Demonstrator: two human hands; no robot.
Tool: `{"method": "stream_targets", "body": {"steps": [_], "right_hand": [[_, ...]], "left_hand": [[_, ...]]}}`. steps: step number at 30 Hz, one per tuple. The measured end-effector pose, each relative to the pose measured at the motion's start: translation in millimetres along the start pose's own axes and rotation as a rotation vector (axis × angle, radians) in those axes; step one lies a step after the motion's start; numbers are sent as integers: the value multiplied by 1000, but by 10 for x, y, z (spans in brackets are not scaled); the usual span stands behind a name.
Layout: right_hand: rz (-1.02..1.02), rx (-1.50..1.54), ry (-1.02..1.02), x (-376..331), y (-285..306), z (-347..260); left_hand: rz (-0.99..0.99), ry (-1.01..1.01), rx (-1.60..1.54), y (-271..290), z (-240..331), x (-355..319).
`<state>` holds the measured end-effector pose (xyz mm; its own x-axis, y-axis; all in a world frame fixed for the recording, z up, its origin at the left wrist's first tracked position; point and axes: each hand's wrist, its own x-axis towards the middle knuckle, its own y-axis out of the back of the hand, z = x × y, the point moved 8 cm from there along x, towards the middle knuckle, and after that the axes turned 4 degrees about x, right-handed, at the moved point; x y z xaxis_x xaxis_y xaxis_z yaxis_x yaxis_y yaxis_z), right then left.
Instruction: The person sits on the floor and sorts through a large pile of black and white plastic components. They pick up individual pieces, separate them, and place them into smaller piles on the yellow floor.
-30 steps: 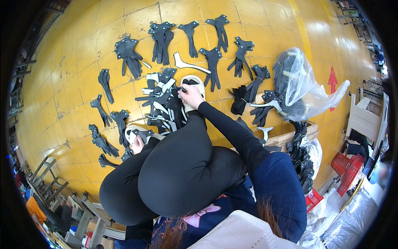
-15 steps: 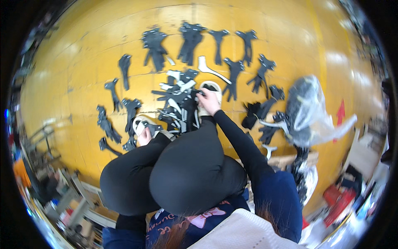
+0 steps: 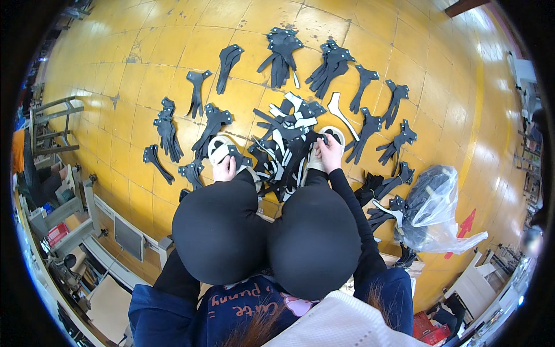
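My left hand [image 3: 225, 169], over the left shoe [image 3: 218, 148], is closed on a flat black cut piece [image 3: 239, 157] with small pale dots at its wide end. Beside the right shoe, my right hand [image 3: 329, 152] pinches the end of a dark piece [image 3: 313, 139] at the edge of the heap; my fingers partly hide it. Between my feet lies this loose heap [image 3: 283, 139] of black and white flat strips, overlapping one another. A single white Y-shaped piece [image 3: 342, 115] rests just beyond the right shoe.
Several small stacks of black Y-shaped pieces [image 3: 282, 49] form an arc on the yellow tiled floor [image 3: 243, 20]. To the right sits a clear plastic bag [image 3: 432, 202] with dark contents. Metal frames [image 3: 55, 124] and a workbench stand at left.
My view has turned, so the floor pieces appear farther right. My knees now stand side by side. Both hands remain near the shoes, the right still at the heap's edge.
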<state>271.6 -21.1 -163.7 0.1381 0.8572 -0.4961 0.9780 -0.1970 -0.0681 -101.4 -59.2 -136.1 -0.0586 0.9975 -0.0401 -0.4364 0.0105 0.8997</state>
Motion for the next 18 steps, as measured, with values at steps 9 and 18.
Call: {"method": "stream_targets", "body": {"steps": [9,18], "right_hand": [[-7,8,0,44,53,57],[-21,-45,-3,49,6,17]], "left_hand": [[57,-4,2,40,66,-30],[42,10,-84,60,40,-75]]}}
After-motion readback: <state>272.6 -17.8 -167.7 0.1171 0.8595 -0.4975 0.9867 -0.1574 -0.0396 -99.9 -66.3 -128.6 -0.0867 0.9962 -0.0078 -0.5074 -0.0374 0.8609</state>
